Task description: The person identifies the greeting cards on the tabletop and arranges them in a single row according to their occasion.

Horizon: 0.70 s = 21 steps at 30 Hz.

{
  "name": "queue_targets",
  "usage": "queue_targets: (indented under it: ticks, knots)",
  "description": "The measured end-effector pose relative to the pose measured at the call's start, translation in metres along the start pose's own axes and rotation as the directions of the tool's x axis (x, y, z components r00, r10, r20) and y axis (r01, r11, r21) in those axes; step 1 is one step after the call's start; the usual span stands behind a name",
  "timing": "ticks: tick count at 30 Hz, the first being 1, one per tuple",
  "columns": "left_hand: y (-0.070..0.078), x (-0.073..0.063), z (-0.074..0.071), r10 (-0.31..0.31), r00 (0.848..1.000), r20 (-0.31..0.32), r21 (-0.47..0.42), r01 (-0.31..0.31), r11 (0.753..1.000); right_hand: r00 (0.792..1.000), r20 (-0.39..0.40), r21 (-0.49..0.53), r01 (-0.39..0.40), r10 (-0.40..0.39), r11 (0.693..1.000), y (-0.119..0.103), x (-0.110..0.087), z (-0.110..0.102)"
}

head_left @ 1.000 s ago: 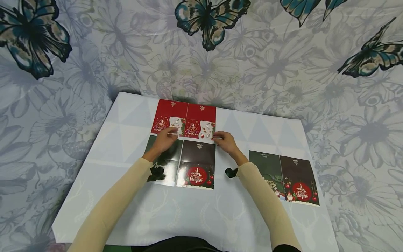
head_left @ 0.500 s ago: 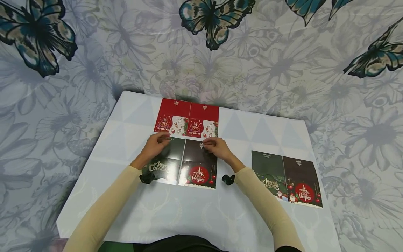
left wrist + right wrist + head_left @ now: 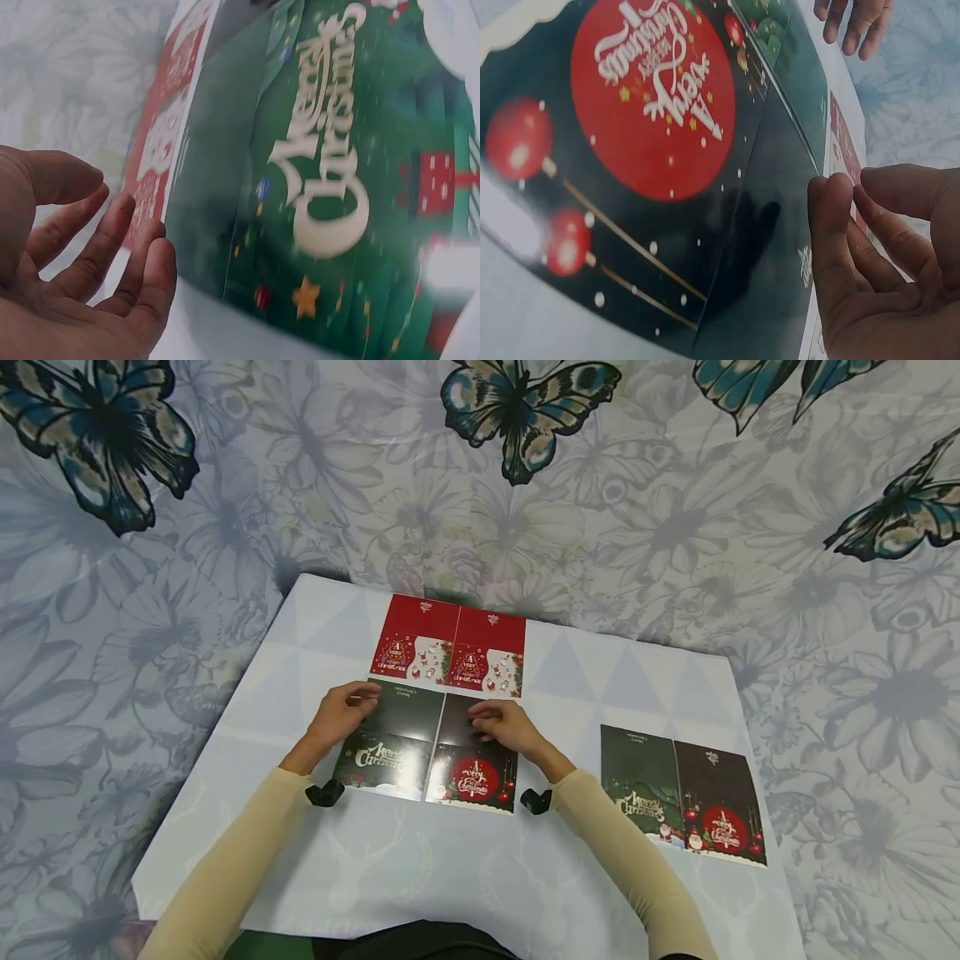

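Note:
In the head view, a green Merry Christmas card (image 3: 401, 718) and a dark card with a red circle (image 3: 474, 778) lie flat side by side in the middle of the table. My left hand (image 3: 340, 717) is by the green card's upper left corner. The left wrist view shows that hand's fingers (image 3: 154, 289) loosely bent, holding nothing. Over the upper part of the dark card is my right hand (image 3: 507, 727). Seen from the right wrist, its thumb and fingers are loosely bent near each other with nothing between them; a dark reflection falls on the glossy card.
Two red Christmas cards (image 3: 486, 653) lie just behind the middle pair. Another green card (image 3: 637, 768) and dark card (image 3: 716, 785) sit side by side at the right. The white table (image 3: 285, 693) backs onto a butterfly-patterned cloth (image 3: 360, 502).
Both hands have come back from the red cards towards the person. The left hand has moved left off most of the green card; the right hand is now over the dark card.

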<state>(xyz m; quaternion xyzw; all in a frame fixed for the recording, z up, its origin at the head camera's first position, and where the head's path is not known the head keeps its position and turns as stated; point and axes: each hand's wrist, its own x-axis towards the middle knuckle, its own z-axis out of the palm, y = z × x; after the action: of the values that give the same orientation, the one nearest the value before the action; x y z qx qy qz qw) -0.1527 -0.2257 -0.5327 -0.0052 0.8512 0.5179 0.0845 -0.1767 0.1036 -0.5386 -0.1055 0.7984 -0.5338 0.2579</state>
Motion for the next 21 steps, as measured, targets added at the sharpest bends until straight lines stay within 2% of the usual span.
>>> queue_targets:
  ticks: [4,12,21]
  knots:
    - [-0.007,-0.003,-0.01,-0.023,1.0,-0.021,0.035,0.023,0.999,1.0,0.028,0.019,0.01,-0.01,1.0,-0.001,0.0,0.006]
    - [-0.018,-0.006,-0.016,-0.085,0.995,-0.061,0.108,0.091,0.99,0.997,0.068,0.059,0.024,-0.028,0.998,-0.005,0.001,0.017]
    - [-0.019,-0.009,-0.016,-0.103,0.994,-0.041,0.13,0.108,0.986,0.996,0.086,0.084,-0.004,-0.004,0.996,-0.01,0.005,0.028]
